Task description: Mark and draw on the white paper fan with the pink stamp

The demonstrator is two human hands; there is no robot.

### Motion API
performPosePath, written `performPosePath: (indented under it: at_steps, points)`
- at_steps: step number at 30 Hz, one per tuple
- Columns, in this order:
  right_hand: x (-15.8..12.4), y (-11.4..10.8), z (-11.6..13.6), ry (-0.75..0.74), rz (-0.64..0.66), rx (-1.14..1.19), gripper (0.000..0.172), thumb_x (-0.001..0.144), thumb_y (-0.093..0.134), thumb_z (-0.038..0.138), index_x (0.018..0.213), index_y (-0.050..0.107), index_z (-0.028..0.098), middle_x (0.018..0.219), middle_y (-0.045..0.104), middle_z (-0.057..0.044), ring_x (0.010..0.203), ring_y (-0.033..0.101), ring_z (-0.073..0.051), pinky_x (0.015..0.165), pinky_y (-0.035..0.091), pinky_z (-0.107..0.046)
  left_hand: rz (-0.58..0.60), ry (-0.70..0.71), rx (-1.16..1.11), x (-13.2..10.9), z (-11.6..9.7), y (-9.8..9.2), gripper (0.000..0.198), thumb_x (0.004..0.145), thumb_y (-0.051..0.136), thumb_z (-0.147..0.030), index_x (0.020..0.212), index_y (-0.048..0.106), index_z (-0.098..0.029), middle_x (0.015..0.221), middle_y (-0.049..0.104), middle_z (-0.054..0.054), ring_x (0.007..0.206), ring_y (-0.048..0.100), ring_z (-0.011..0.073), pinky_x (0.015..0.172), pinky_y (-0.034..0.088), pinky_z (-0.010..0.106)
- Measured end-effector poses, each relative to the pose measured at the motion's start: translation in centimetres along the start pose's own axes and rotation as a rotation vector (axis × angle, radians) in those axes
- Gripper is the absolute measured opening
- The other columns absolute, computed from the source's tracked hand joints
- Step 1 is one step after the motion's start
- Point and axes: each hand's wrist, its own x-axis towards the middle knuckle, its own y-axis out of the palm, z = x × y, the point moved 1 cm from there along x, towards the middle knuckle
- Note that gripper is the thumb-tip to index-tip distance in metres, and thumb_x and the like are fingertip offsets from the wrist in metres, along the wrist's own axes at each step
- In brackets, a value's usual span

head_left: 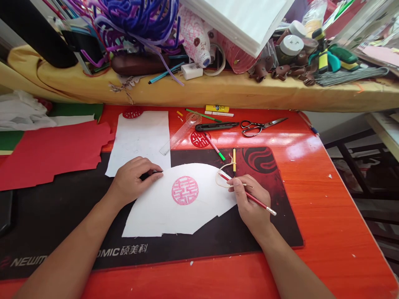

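Observation:
A fan-shaped piece of white paper [152, 211] lies on the black desk mat, with a round pink pattern [185, 190] in its middle. At its upper left edge, my left hand [134, 179] is closed, thumb and fingers pinching the paper's border. My right hand [253, 201] grips a red pencil [258, 202] with a white eraser end, its point over the paper's right part. A thin pale string [222, 167] loops by the pencil and runs up to a yellow pen [234, 160] just above that hand. Part of the string is hidden by my fingers.
Beyond the paper lie a green-capped marker [215, 147], a red cut-out [199, 140], a black utility knife [216, 126], scissors [262, 126] and a clear ruler [177, 138]. A white sheet [140, 141] and red paper [52, 153] are leftward. A cluttered yellow-covered shelf [218, 89] borders the back.

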Motion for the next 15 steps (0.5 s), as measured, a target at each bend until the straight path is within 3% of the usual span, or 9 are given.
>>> performPosePath:
  at_steps: [8,15]
  points:
    - [0.10,-0.01,0.01,-0.019,-0.013,0.008,0.027,0.112,0.061,0.028,0.090,0.076,0.025,0.074,0.077,-0.002,0.072,0.073,-0.020,0.071,0.057,-0.034,-0.016,0.020,-0.014,-0.10,0.02,0.01,0.023,0.106,0.067,-0.044,0.098,0.080,-0.027,0.085,0.075,0.002,0.084,0.069,0.0231,0.078,0.052,0.038]
    - [-0.13,-0.02,0.40,0.010,-0.039,0.057,0.031,0.113,0.061,0.033,0.090,0.078,0.025,0.073,0.077,-0.003,0.071,0.073,-0.020,0.070,0.056,-0.034,-0.003,0.008,-0.007,-0.03,-0.01,-0.06,0.024,0.106,0.066,-0.045,0.098,0.080,-0.028,0.085,0.076,0.002,0.084,0.069,0.0231,0.078,0.052,0.038]
